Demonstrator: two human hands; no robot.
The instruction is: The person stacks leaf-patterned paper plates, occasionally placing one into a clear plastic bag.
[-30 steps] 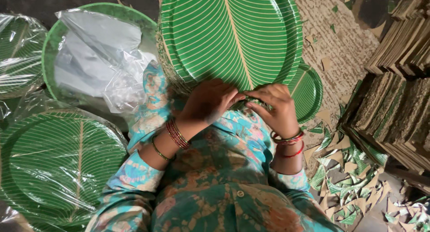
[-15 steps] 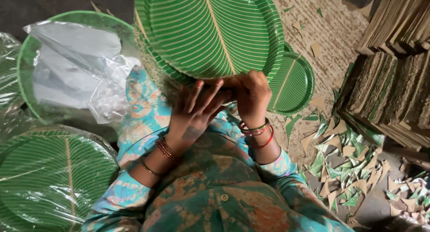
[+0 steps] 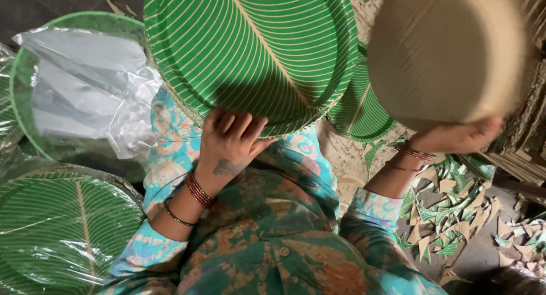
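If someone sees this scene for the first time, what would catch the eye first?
First, the big stack of green leaf-patterned plates at top centre, its near edge held by the left hand. Next, the blurred tan plate, underside showing, lifted by the right hand at upper right. Plastic-wrapped plates lie lower left, green offcuts lower right.

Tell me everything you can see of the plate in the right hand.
The plate is round and shallow, showing a plain tan, paper-like underside with fine ridges; its other face is hidden. It is blurred, held up tilted at the upper right, above green and tan paper scraps. The right hand grips its lower rim. It stands apart from the stack of green leaf-patterned plates, which the left hand steadies.
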